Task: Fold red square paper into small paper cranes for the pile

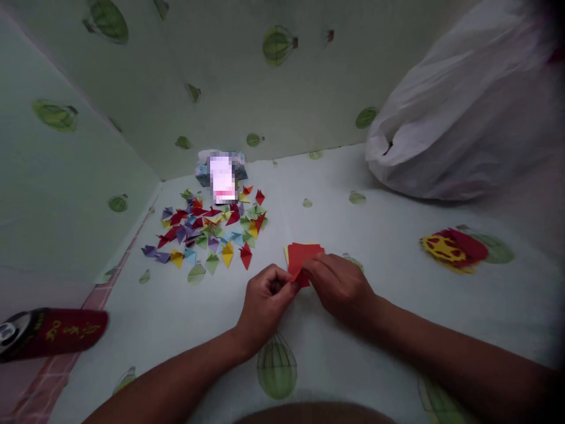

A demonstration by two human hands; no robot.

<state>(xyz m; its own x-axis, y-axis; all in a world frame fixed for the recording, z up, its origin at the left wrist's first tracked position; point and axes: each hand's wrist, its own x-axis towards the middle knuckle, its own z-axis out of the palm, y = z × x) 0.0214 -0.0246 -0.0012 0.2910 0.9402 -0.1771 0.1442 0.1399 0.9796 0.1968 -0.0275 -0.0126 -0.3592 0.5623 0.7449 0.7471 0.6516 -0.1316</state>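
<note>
My left hand and my right hand meet over a small red folded paper piece, both pinching it between thumb and fingers. Just behind it lies a small stack of red paper squares with a yellow sheet showing under its edge. Further back and to the left lies a spread pile of several folded paper triangles in red, purple, yellow, green and blue.
The white cloth with green balloon prints covers the surface and rises up the walls. A large white plastic bag sits back right. A red and yellow cut-paper piece lies right. A small box stands behind the pile. A red object lies far left.
</note>
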